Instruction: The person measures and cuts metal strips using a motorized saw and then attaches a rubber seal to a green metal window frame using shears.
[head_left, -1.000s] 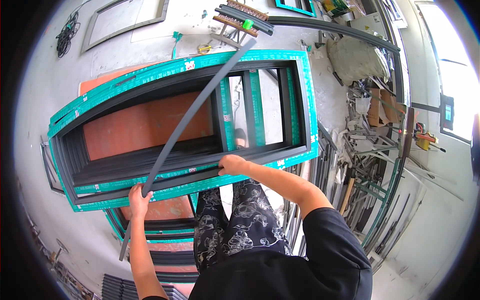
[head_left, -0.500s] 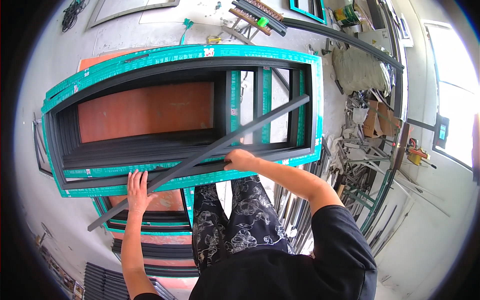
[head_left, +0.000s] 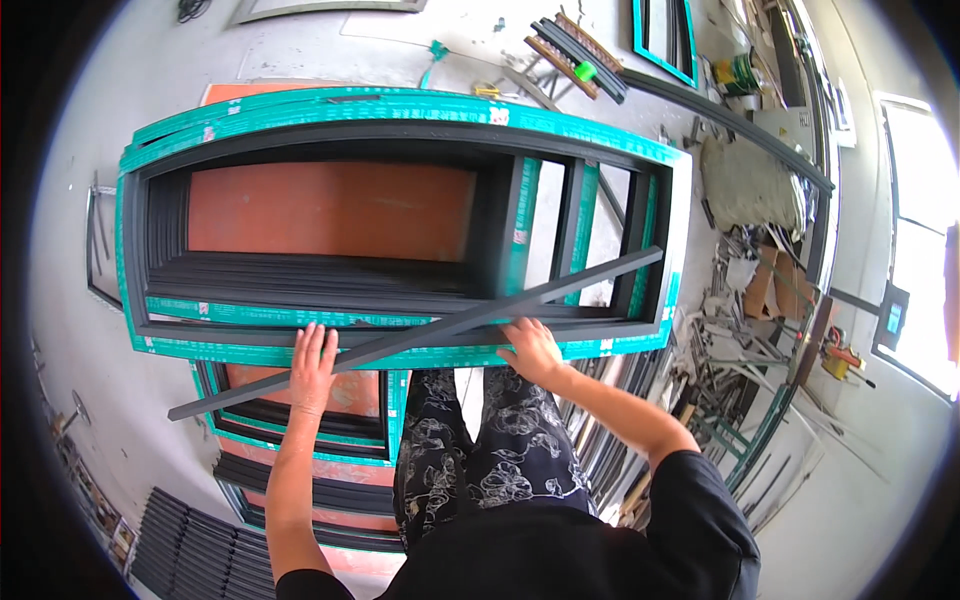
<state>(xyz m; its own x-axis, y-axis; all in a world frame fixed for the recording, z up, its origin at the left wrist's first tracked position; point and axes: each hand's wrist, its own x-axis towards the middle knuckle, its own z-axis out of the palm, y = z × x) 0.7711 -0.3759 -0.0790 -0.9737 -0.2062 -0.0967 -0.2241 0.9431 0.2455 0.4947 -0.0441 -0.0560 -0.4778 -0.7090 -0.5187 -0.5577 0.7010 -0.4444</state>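
Note:
A large window frame (head_left: pixel 400 105), dark grey with green protective film, lies flat in front of me on a stack of similar frames. Across its near side, a long dark grey bar (head_left: pixel 440 325) slants from lower left to upper right. My left hand (head_left: pixel 314 368) lies over the bar, its fingers stretched onto the near rail of the frame. My right hand (head_left: pixel 535 350) rests on the same rail, close below the bar, with fingers laid forward and thumb apart. The bar's left end juts out past the frame's near edge.
Orange-red board (head_left: pixel 330 210) shows through the frame opening. Smaller green-filmed frames (head_left: pixel 390 420) are stacked at near left, beside dark profiles (head_left: pixel 200 540). A small stand (head_left: pixel 575 55) holds bars at the back. Scrap, cardboard (head_left: pixel 775 285) and profiles crowd the right.
The bar has swung to a flatter slant, its right end nearer to me. My right hand has shifted right along the near rail and opened out. The whole view has shifted slightly.

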